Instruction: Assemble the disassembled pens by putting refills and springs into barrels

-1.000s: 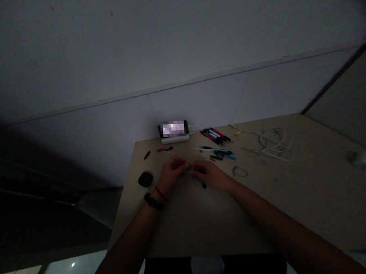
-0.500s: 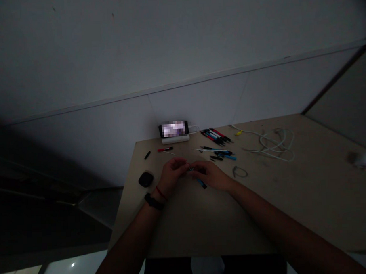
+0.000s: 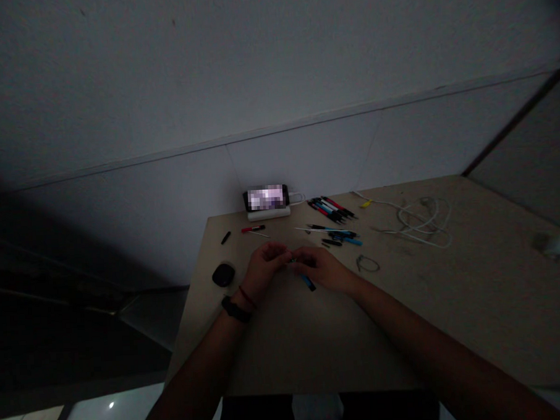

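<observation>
My left hand [image 3: 265,263] and my right hand [image 3: 320,266] meet above the table, fingertips pinched together. Between them is a small part with a faint shine, too dark and small to name. A blue and black pen piece [image 3: 308,282] shows just below my right fingers; whether it touches the hand I cannot tell. Beyond the hands lie a red and black pen piece [image 3: 253,228], a thin pale stick [image 3: 259,234] and several blue and black pen parts [image 3: 343,237].
A phone [image 3: 266,198] leans on a white stand [image 3: 268,214] by the wall. Several pens [image 3: 331,209] lie right of it. A white cable [image 3: 424,223] is coiled farther right, with a thin grey loop [image 3: 368,264] nearer. A black rounded case [image 3: 223,275] sits at left, below a small black piece [image 3: 225,238].
Both hands stay in nearly the same place, still pinched together. Only slight finger movement shows around the small part.
</observation>
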The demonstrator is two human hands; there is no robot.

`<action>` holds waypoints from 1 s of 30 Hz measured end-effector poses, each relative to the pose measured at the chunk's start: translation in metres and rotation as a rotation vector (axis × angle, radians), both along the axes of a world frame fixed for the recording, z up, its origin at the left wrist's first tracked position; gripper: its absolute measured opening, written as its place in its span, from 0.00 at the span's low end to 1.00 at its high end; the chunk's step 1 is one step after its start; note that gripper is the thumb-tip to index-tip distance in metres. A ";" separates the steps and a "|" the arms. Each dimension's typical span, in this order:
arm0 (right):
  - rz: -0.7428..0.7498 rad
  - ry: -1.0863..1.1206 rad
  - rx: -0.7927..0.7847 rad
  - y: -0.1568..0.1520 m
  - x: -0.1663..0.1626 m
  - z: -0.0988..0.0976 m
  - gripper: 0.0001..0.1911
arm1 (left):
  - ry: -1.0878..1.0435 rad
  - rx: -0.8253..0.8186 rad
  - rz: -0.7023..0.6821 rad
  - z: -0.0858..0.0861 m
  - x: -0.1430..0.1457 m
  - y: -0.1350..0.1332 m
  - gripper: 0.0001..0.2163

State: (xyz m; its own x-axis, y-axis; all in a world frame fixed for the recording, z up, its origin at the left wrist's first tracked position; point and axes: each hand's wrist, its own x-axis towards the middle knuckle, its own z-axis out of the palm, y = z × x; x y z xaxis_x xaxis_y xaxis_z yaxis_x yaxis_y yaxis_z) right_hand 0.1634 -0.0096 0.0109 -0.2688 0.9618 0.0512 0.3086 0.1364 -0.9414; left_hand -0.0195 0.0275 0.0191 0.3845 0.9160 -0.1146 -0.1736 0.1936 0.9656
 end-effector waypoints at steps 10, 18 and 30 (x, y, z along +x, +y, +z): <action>0.003 -0.014 0.014 -0.001 -0.001 0.001 0.15 | -0.001 0.006 -0.008 0.000 -0.001 -0.001 0.16; 0.001 -0.028 0.016 -0.002 -0.001 0.003 0.14 | -0.002 -0.002 0.002 0.001 0.000 -0.002 0.14; 0.006 -0.035 0.031 -0.001 -0.001 0.001 0.16 | 0.026 0.021 0.010 -0.004 -0.001 0.000 0.15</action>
